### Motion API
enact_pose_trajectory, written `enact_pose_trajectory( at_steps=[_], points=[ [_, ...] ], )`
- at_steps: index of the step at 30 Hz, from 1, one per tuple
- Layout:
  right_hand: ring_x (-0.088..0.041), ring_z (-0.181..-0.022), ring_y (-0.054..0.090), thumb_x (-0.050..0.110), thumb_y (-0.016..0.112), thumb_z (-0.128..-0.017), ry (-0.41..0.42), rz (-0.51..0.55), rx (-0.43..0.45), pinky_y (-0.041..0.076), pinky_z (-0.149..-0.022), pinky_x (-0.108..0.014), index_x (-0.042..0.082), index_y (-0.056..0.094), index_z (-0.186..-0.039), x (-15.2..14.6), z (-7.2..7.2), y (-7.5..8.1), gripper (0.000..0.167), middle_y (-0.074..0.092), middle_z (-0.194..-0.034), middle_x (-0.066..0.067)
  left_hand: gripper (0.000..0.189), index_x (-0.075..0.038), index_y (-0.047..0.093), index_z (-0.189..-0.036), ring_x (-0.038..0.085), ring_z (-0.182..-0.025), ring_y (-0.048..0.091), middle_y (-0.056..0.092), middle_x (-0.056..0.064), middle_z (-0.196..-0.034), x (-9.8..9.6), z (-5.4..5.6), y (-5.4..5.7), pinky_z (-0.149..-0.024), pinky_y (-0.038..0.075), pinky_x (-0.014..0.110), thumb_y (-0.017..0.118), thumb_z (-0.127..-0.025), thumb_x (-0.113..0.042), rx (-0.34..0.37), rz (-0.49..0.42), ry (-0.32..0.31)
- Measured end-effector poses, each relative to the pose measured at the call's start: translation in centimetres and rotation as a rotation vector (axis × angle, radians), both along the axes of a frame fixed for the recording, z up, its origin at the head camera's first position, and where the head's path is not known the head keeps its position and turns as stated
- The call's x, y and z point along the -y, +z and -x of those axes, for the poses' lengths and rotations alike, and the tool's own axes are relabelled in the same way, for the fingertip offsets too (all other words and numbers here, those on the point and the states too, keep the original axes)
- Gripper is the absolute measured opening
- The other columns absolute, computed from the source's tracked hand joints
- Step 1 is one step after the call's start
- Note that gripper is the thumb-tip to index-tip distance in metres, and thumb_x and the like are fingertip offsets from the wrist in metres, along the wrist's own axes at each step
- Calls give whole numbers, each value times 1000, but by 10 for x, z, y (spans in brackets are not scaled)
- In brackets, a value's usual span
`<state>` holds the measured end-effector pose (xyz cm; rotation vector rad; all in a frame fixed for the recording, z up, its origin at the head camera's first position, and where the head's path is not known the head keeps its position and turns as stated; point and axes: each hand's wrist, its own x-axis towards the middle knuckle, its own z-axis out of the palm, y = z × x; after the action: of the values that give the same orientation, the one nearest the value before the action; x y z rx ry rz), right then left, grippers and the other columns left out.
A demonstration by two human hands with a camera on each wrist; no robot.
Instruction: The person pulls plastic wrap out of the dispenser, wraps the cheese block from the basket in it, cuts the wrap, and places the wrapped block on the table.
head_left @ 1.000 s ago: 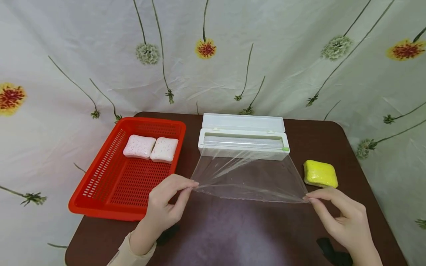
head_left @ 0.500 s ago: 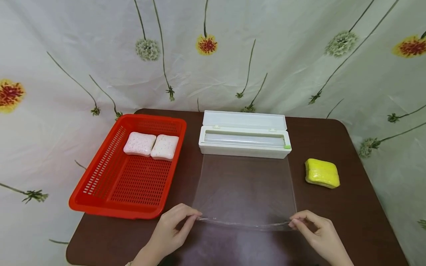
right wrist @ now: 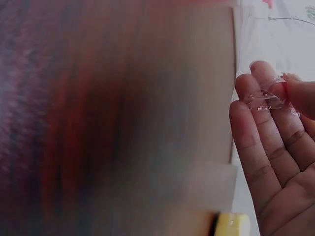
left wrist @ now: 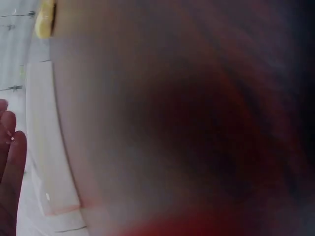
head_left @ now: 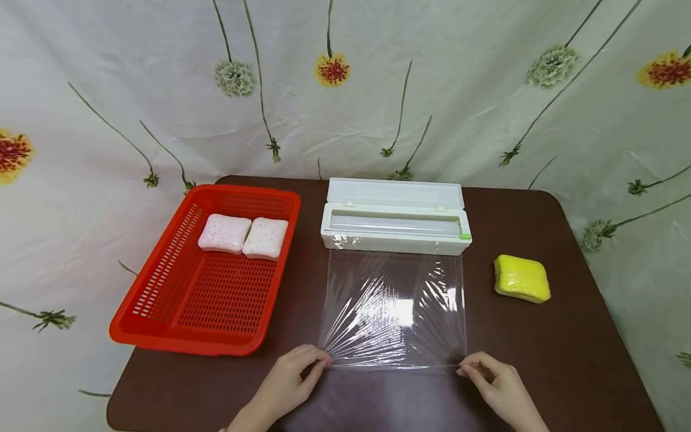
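Observation:
A sheet of cling film (head_left: pixel 388 312) runs from the white dispenser box (head_left: pixel 396 245) toward the front of the table, glossy and creased from the left corner. My left hand (head_left: pixel 291 378) pinches its near left corner between thumb and fingers. At the near right corner my right hand (head_left: pixel 496 384) pinches the film too. The right wrist view shows crumpled film (right wrist: pixel 266 101) under the thumb of that hand, its other fingers fairly straight. The dispenser's lid (head_left: pixel 394 192) is up, and the film roll (head_left: pixel 394 225) lies inside.
A red plastic basket (head_left: pixel 146 339) stands at the left with two pale speckled wrapped blocks, a left one (head_left: pixel 224 233) and a right one (head_left: pixel 266 237). A yellow wrapped block (head_left: pixel 521 278) lies on the brown table (head_left: pixel 567 348) at the right. Behind hangs a floral cloth (head_left: pixel 459 90).
Both hands have come nearer to the front edge and slightly closer together, drawing the film out longer. The film now lies lower and stretched, with bright reflections.

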<state>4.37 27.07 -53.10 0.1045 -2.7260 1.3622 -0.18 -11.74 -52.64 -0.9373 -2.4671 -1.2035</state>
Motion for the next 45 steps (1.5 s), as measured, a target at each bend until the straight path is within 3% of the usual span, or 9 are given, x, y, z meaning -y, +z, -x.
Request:
enact_pose_trajectory(
  at_steps=[8,14,17,19,22,25,29,36,45],
  points=[
    [7,-69,55,1,73,-84,26,-141,48,48,-60,-19,25,68,-84,4,-2,-7,24,71,-82,15,21,-17,69,-89,2,-81,63,68,-12,-87,0,1,-15,-75,48,12,75,-81,1,5,82,-10],
    [2,-80,65,-2,78,-77,39,-251,-94,55,-66,-23,22,71,-85,6,-2,-12,27,71,-85,15,17,-18,68,-87,2,-81,64,68,-12,-86,-1,1,-18,-75,51,16,75,-82,-4,15,198,16],
    [0,-80,66,-4,81,-73,44,-288,-164,56,-67,-23,21,71,-84,7,-2,-13,29,70,-85,15,15,-19,67,-86,3,-81,64,68,-13,-86,-4,1,-15,-74,53,21,74,-84,-6,25,269,24],
    [0,-80,65,-4,82,-71,47,-304,-195,53,-68,-18,20,70,-84,7,-2,-13,30,69,-85,16,14,-20,67,-86,4,-83,66,69,-12,-87,-6,0,-13,-74,55,25,73,-85,-7,32,305,30],
    [-1,-80,65,-4,82,-70,41,-320,-210,50,-70,-12,19,70,-83,8,-1,-13,30,69,-85,15,13,-20,67,-85,7,-88,68,71,-10,-91,-8,0,-10,-78,57,28,73,-85,-9,21,356,43],
    [-3,-81,66,-4,83,-69,32,-335,-209,51,-71,-14,19,70,-82,9,-1,-13,29,70,-86,14,10,-20,68,-87,12,-95,70,73,-7,-96,-8,-1,-10,-85,58,34,74,-85,-12,14,402,50],
    [-4,-82,67,-3,84,-68,33,-346,-220,53,-70,-19,20,70,-82,11,-1,-15,30,70,-88,13,6,-18,68,-88,15,-98,71,74,-3,-101,-8,-1,-7,-89,57,38,72,-88,-13,17,425,45],
    [-9,-80,67,-5,86,-60,83,-370,-378,46,-79,-9,19,71,-81,10,-1,-23,36,71,-85,9,7,-15,75,-90,17,-105,70,75,0,-106,-6,-5,-1,-94,53,48,74,-84,-12,38,483,24],
    [-14,-84,71,-6,86,-56,94,-374,-441,46,-86,-7,15,75,-84,8,0,-27,37,74,-89,6,23,-12,75,-108,22,-115,67,72,4,-118,-5,-8,4,-98,50,53,73,-86,-17,116,536,15]
  ],
)
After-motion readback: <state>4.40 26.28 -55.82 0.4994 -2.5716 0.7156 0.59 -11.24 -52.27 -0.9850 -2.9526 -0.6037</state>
